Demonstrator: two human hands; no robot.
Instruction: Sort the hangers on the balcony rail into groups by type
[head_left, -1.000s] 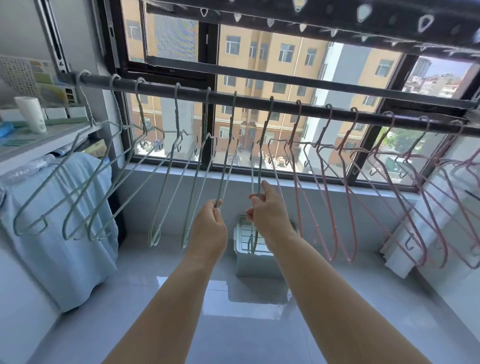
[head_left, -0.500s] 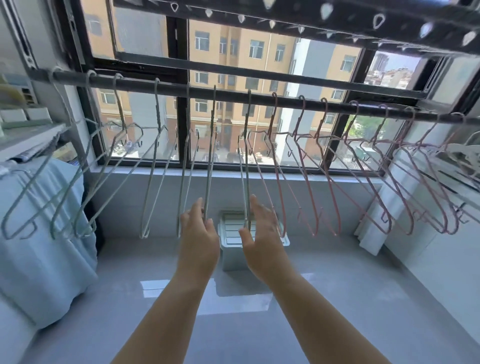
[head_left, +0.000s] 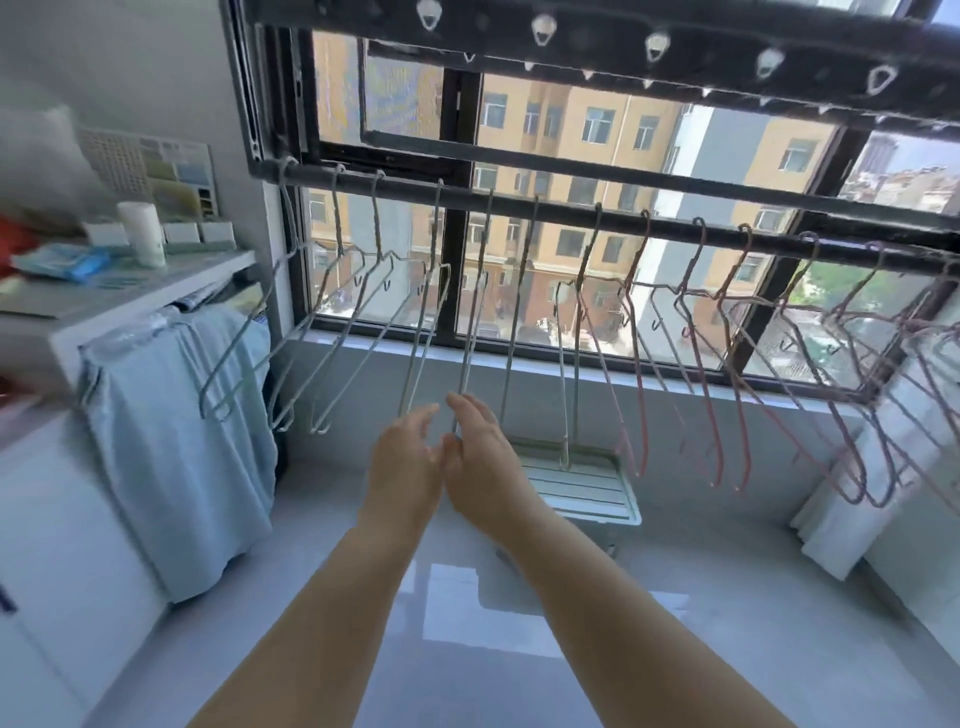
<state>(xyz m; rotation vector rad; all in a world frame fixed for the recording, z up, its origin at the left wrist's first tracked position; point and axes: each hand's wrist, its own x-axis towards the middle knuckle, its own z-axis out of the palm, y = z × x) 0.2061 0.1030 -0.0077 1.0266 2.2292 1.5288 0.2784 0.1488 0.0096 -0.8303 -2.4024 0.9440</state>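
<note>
Overhead, grey-green hangers (head_left: 332, 332) fill the left of the rail (head_left: 675, 221), pink hangers (head_left: 696, 364) the right. We see the left hand (head_left: 405, 462) and right hand (head_left: 483, 467) side by side, fingers loosely straight, clasping nothing. One green hanger (head_left: 470, 353) dangles between them; we cannot tell whether they touch it.

On the dark metal balcony rail (head_left: 675, 221) before the window (head_left: 571, 130), grey-green wire hangers (head_left: 417, 364) hang left and pink wire hangers (head_left: 641, 389) right, the left hand (head_left: 402, 467) and right hand (head_left: 480, 462) side by side beneath the left group.
</note>
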